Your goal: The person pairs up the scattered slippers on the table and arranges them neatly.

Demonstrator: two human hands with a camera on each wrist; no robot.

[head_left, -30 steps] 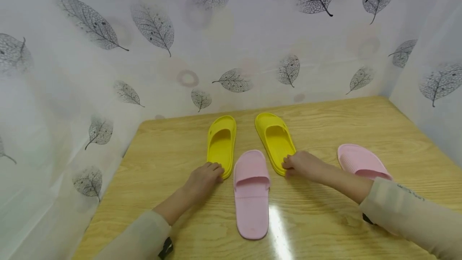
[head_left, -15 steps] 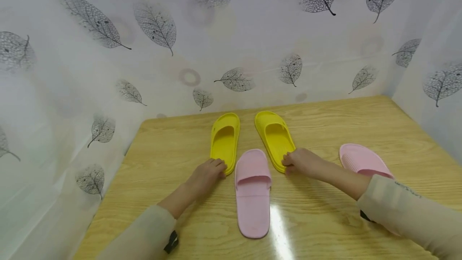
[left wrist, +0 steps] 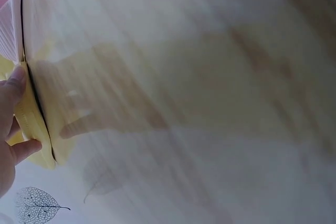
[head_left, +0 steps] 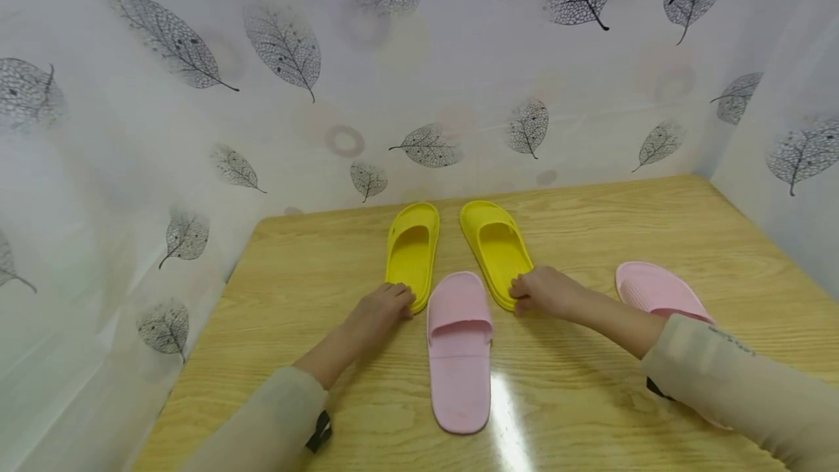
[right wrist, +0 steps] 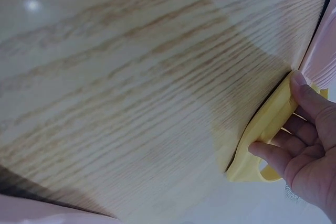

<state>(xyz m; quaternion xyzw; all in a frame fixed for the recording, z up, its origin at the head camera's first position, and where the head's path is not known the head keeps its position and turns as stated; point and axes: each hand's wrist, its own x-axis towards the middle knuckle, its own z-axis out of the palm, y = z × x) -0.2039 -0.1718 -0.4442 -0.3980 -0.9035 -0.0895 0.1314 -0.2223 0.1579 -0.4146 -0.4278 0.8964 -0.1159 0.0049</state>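
My left hand (head_left: 380,315) grips the heel end of the left yellow slipper (head_left: 411,257). In the left wrist view, thumb and a finger span the heel of that slipper (left wrist: 32,121). My right hand (head_left: 550,291) pinches the heel of the right yellow slipper (head_left: 503,250), its thumb and finger on opposite edges in the right wrist view (right wrist: 270,116). Both yellow slippers lie toes away, a gap between them, the right one slanting. A pink slipper (head_left: 460,384) lies between my hands, its toe close to the yellow heels.
Another pink slipper (head_left: 658,286) lies at the right, partly hidden by my right forearm and sleeve. All of them rest on a wood-grain table (head_left: 314,253). Leaf-printed white cloth (head_left: 459,57) hangs behind it and at both sides.
The left yellow slipper has slid a little right and away with my left hand. My right hand has eased the right yellow slipper slightly left, narrowing the gap. The pink slippers stay put.
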